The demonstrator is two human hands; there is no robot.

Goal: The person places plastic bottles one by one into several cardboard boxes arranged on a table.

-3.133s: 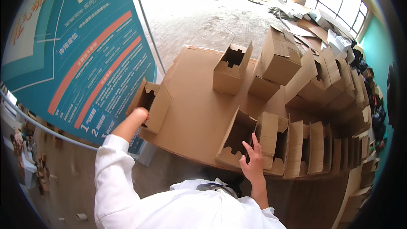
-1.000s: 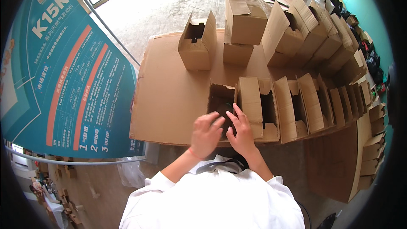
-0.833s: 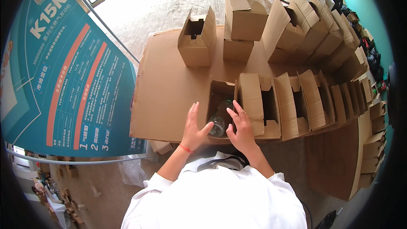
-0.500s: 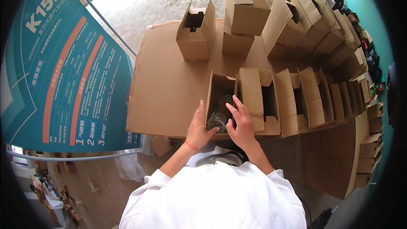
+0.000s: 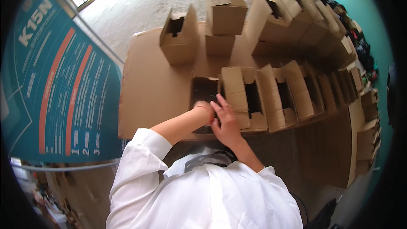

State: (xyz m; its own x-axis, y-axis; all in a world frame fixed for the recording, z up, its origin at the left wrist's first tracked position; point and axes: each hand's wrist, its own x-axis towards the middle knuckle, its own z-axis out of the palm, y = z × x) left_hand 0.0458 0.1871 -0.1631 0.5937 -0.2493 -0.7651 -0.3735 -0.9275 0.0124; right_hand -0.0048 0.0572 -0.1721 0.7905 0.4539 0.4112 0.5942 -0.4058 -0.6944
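Note:
An open brown cardboard box (image 5: 204, 84) stands at the near edge of the large cardboard surface (image 5: 148, 89). My left hand (image 5: 205, 107) reaches down into this box, its fingers hidden from sight. Beside it, my right hand (image 5: 227, 123) lies over the box's right side, fingers stretched out and apart, near my left wrist. The clear glass-like vessel that showed in the box earlier is now covered by my hands. A second open box (image 5: 234, 89) with raised flaps stands directly right of the first.
More open boxes (image 5: 292, 89) run in a row to the right. Behind them stand a single open box (image 5: 178, 44), two stacked boxes (image 5: 227, 19) and a further row (image 5: 280, 25). A teal printed banner (image 5: 59, 89) in a metal frame rises at the left.
My left hand has moved from the box's left side down into it, the forearm now crossing over. My right hand stays at the right side. The whole view has shifted slightly.

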